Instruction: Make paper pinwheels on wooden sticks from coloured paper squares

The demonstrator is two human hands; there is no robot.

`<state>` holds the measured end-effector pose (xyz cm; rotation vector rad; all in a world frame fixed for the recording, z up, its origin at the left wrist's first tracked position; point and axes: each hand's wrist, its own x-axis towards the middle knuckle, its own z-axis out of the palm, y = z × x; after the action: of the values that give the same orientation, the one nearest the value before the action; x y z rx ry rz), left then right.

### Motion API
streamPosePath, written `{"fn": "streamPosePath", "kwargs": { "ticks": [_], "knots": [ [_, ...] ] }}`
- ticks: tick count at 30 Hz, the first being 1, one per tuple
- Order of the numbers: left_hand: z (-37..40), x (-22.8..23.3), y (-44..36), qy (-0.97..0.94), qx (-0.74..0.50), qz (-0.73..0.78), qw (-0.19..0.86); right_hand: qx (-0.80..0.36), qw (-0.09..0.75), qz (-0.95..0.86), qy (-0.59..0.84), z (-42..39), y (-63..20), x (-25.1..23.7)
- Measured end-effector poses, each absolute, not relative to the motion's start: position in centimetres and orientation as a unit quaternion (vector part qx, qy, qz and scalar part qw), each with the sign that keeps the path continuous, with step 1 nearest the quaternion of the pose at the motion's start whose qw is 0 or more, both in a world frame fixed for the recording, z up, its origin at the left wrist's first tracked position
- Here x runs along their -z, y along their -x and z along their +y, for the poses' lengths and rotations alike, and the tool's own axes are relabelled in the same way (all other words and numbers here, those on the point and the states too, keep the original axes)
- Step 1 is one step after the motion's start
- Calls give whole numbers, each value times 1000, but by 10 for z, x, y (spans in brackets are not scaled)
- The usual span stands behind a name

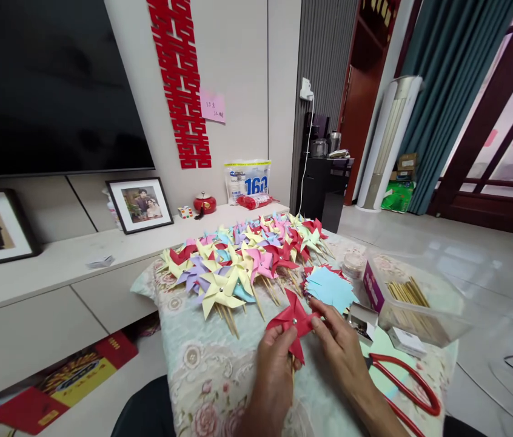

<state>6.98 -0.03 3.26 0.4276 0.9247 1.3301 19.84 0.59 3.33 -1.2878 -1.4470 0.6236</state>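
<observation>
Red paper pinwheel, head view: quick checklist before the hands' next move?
1. Red paper pinwheel held by both hands: ok.
2. Left hand grips it from below: ok.
3. Right hand fingertips on its right blade: ok.
4. Silver centre pin seated: cannot tell.
5. Clear plastic box of wooden sticks beside right hand: ok.
6. Red-handled scissors lie close under right forearm: not ok.
</observation>
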Motion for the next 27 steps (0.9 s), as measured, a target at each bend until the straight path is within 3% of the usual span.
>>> {"fn": "streamPosePath", "kwargs": {
  "ticks": [15, 27],
  "knots": [
    [-4, -27, -62, -167, -594, 431, 659, -131, 503, -700, 490, 6, -197, -22],
    [-3, -24, -64, -199, -603, 413, 653, -129, 479, -742, 452, 4, -192, -23]
  ]
}}
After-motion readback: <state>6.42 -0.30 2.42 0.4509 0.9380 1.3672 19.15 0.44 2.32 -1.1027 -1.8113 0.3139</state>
